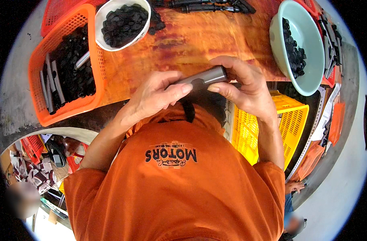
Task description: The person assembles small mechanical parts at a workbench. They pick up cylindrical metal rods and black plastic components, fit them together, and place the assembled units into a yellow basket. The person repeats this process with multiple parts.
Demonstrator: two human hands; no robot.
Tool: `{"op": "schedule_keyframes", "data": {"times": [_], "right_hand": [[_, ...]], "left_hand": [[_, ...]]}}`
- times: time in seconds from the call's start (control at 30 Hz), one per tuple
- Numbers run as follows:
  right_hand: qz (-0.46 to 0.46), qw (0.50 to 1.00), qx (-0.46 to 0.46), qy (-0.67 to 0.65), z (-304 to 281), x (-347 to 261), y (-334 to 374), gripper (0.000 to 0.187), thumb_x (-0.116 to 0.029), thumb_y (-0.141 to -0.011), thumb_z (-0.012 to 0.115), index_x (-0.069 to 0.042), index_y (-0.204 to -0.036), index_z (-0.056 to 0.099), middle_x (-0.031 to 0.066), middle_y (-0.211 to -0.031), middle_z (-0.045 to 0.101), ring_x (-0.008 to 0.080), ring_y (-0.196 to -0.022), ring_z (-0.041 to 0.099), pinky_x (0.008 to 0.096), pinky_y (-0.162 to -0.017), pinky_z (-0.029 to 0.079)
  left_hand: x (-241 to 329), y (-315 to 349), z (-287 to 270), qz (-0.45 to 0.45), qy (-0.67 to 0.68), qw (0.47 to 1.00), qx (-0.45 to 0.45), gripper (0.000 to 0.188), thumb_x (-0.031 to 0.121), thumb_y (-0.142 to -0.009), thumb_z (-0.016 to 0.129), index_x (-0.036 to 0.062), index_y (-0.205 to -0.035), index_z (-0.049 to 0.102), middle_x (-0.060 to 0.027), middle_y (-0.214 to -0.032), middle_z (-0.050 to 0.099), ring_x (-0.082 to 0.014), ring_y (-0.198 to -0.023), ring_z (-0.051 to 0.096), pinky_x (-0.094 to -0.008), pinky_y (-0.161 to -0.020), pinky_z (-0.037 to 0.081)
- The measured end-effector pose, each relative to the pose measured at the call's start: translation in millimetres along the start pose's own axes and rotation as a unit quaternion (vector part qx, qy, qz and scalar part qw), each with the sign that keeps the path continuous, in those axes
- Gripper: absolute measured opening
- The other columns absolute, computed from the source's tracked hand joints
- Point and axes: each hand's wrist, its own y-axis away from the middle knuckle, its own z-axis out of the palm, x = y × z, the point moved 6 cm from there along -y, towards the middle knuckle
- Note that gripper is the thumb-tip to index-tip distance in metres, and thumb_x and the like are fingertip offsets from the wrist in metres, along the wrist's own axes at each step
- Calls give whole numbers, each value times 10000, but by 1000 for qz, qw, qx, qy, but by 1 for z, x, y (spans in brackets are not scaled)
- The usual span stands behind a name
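One yellow crate (pixel 247 132) stands low on the near right, below the level of the bench, partly hidden by the right forearm. Above and left of it, two hands hold one dark grey tube (pixel 207 76), roughly crosswise over the near edge of the bench (pixel 199 44). The left hand (pixel 155 90) is curled around the left end, its thumb laid along the side; the right hand (pixel 245 86) is partly closed, thumb and fingers bracketing the right end. The tube appears rigid and probably light, smooth enough to slip or roll; a hold near each end should steady it, and breakage seems unlikely.

To the left, one orange basket (pixel 99 72) contains small black parts (pixel 75 46), too many to count, and at least four tubes, one bright silver (pixel 83 60). To the right, one pale green basin (pixel 310 44) carries similar parts. Farther left stands one white bowl (pixel 99 37), heaped with more. Long black pieces (pixel 209 7), overlapping and not separately countable, lie along the far side.
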Motion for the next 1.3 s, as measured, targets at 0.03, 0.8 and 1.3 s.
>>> {"op": "schedule_keyframes", "data": {"times": [0.03,0.8,1.3], "right_hand": [[3,1000,-2,9,0,0,0,405,-38,-775,748,24,-1137,577,58,-943,646,127,-892,634,275,-778,531],[-328,941,-34,-73,10,-67,-36,1127,-690,-659,667,93,-1386,307,139,-1155,625,320,-1122,540,424,-981,344],[-231,966,-8,-118,14,-45,-34,1000,-553,-755,685,57,-1423,258,236,-1402,398,369,-1287,419,437,-1035,348]], "left_hand": [[0,0,1,5,-5,1000,13,367,396,-890,602,30,-895,622,25,-643,498,-57,-546,462,-217,-478,345],[13,10,30,55,148,975,-159,504,278,-896,634,-12,-1292,524,8,-717,552,-32,-547,447,-172,-480,344],[40,13,26,175,-73,981,-50,328,174,-910,599,-23,-1172,588,-51,-866,640,-89,-769,569,-251,-686,467]]}}
